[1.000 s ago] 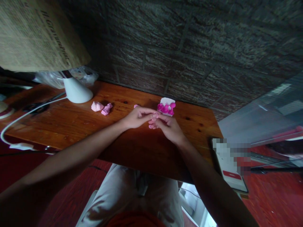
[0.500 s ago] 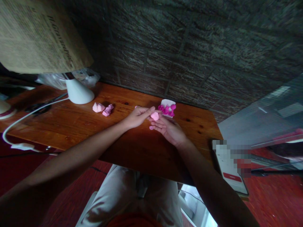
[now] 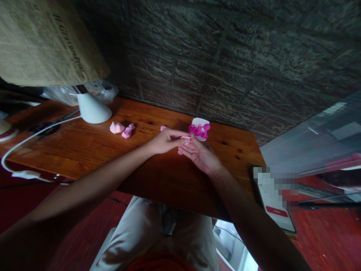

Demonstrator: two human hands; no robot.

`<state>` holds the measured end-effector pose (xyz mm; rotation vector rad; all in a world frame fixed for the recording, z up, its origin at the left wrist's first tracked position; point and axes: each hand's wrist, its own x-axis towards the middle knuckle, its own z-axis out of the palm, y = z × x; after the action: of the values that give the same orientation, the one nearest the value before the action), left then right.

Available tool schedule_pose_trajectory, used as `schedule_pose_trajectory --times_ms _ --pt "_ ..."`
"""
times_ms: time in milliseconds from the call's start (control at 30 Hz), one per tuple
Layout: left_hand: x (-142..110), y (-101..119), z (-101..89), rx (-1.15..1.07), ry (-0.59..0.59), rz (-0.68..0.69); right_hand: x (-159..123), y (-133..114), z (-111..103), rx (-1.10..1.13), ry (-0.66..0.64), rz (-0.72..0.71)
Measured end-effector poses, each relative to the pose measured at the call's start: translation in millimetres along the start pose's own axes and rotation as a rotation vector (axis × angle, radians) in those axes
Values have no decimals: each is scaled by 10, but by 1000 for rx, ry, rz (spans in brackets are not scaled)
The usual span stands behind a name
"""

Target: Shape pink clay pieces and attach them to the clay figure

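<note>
Between my two hands, above the wooden table (image 3: 158,180), is a small piece of pink modelling clay (image 3: 185,138), mostly covered by fingers. My left hand (image 3: 166,141) has its thumb and fingers closed on the clay from the left. From the right, my right hand (image 3: 201,154) grips it too, palm turned up, with its lower fingers curled loosely. Just behind the hands lies a white pad (image 3: 199,121) bearing several magenta clay shapes (image 3: 199,131). A small pink clay bit (image 3: 163,128) shows beyond my left hand.
Two pink clay lumps (image 3: 116,127) lie to the left, near a white lamp base (image 3: 94,109) with a paper-like shade (image 3: 53,45). A white cable (image 3: 36,137) runs over the left edge. The stone wall (image 3: 180,75) borders the table's back. A phone-like screen (image 3: 276,205) sits at right.
My left thumb has come down over the pink clay, hiding most of its flat round face. The pink bit behind my left hand shows more.
</note>
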<state>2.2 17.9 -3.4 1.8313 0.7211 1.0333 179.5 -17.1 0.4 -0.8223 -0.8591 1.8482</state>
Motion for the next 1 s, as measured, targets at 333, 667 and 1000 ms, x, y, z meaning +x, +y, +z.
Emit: schedule_pose_trajectory --times_ms 333,667,1000 --pt "-71 71 -27 138 -165 166 -37 -33 -63 -131 -121 -8" --pt "-100 33 72 503 136 294 -17 9 7 -163 -28 -124" --pt "-99 106 8 573 171 313 -4 -23 -70 -57 -74 -27"
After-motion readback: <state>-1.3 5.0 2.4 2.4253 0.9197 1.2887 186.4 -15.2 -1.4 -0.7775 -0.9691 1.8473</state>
